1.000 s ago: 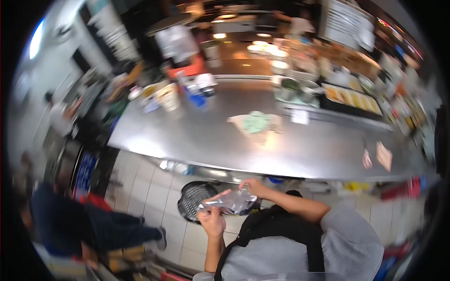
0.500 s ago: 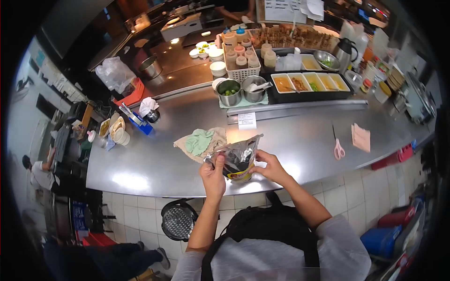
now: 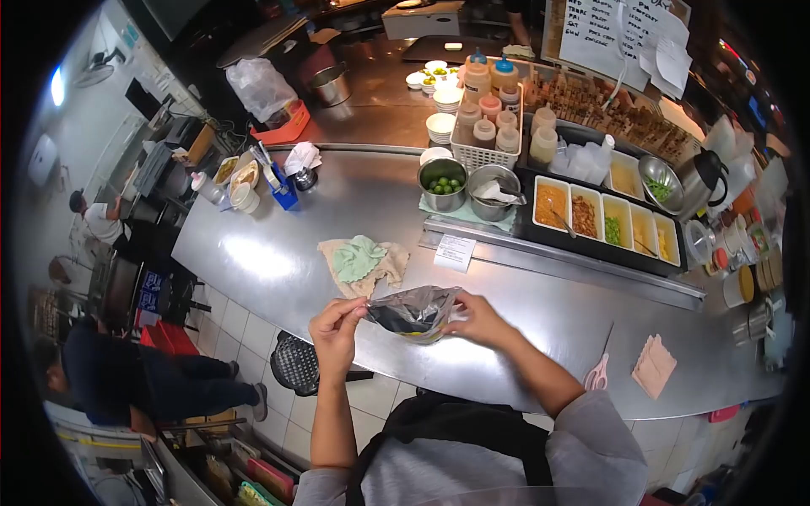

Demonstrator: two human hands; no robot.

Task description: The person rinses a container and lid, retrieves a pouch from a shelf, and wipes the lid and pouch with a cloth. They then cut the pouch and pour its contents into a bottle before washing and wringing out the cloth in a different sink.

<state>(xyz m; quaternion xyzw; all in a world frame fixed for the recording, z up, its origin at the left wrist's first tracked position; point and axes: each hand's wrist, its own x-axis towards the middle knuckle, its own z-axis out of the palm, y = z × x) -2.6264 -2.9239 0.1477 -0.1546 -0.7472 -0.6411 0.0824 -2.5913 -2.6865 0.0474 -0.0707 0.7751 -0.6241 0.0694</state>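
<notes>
A silvery plastic bag [image 3: 413, 310] with dark contents is held above the front edge of the steel counter, its top spread and facing up. My left hand [image 3: 339, 325] pinches the bag's left corner between thumb and fingers. On the bag's right side, my right hand [image 3: 479, 322] grips its edge. Just beyond the bag lies a green cloth [image 3: 358, 258] on a beige cloth [image 3: 391, 266]. A printed slip [image 3: 455, 251] is behind the bag. Pink-handled scissors [image 3: 597, 374] and a folded pink cloth [image 3: 654, 366] lie to the right.
Steel bowls, one with green limes [image 3: 443, 185], stand near a white basket of squeeze bottles [image 3: 487, 158]. A black tray [image 3: 532, 233] holds food containers. A blue holder [image 3: 284, 196] is at the left. A stool [image 3: 295, 363] is under the counter edge. Two people are at the left.
The view has turned and shifted. The bag's top now faces the camera more and looks wider, and my left hand has moved outward to its corner.
</notes>
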